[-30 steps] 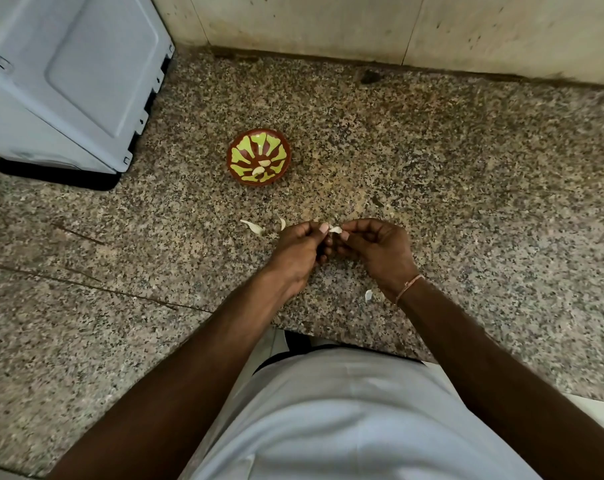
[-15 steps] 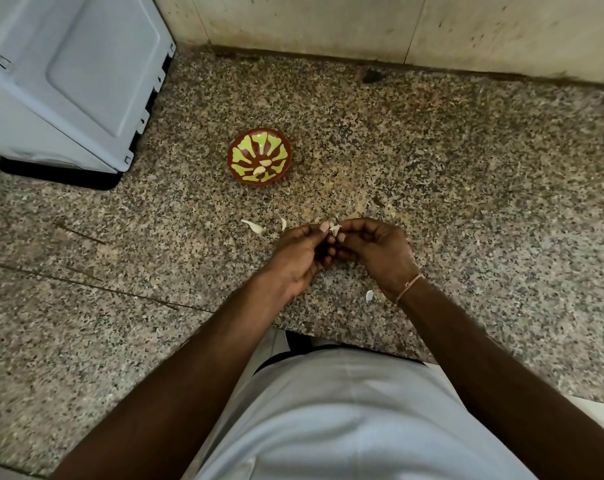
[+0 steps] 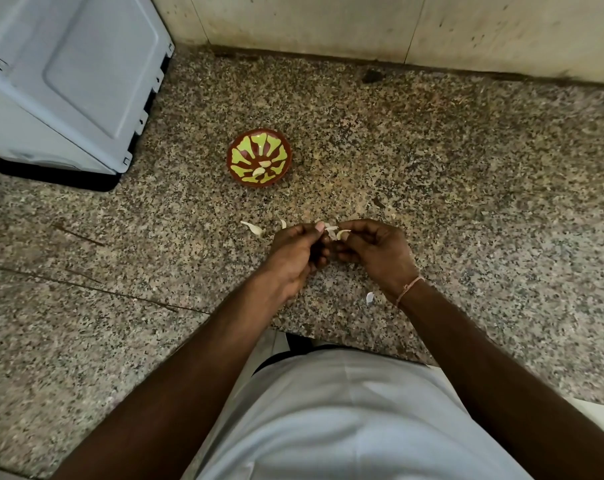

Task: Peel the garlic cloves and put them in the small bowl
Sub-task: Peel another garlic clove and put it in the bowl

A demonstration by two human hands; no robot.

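My left hand (image 3: 298, 252) and my right hand (image 3: 376, 252) meet above the granite counter (image 3: 466, 188), fingertips together. Between them they pinch a small garlic clove (image 3: 332, 233) with a curl of pale skin (image 3: 343, 232) sticking out at the right hand's fingertips. The small bowl (image 3: 259, 157), red-brown with a yellow-green pattern, stands farther back on the counter and holds two peeled cloves (image 3: 260, 168). Most of the held clove is hidden by my fingers.
Pale garlic pieces lie on the counter: one left of my hands (image 3: 252, 228), a small one beside it (image 3: 282, 223), another near my right wrist (image 3: 369, 297). A grey-blue appliance (image 3: 68, 74) fills the back left. A tiled wall (image 3: 362, 26) closes the back.
The hands have stayed in the same spot. A strip of skin now curls out further between the fingertips than before.
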